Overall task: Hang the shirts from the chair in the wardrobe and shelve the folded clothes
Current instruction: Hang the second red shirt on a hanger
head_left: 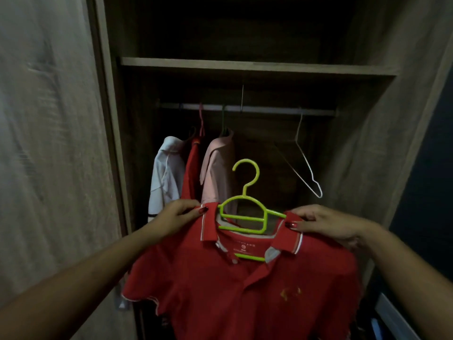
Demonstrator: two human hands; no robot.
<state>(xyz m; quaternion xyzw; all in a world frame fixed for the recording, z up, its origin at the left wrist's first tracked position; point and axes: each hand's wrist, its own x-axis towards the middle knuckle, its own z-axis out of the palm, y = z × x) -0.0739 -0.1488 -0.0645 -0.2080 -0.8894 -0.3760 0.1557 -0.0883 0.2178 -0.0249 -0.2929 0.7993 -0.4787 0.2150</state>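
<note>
I hold a red polo shirt [245,290] up in front of the open wardrobe. A lime-green plastic hanger [247,192] sits inside its collar, hook upright and free, well below the rail [245,109]. My left hand [179,214] pinches the left collar and shoulder. On the other side, my right hand [326,224] grips the right collar and shoulder. On the rail's left part hang a white shirt [164,173], a red garment [192,165] and a pink shirt [218,168].
An empty white wire hanger [306,168] hangs tilted at the rail's right. A wooden shelf [257,66] spans the wardrobe above the rail. The wardrobe door [49,143] stands at the left, and the right side panel [392,143] is close by.
</note>
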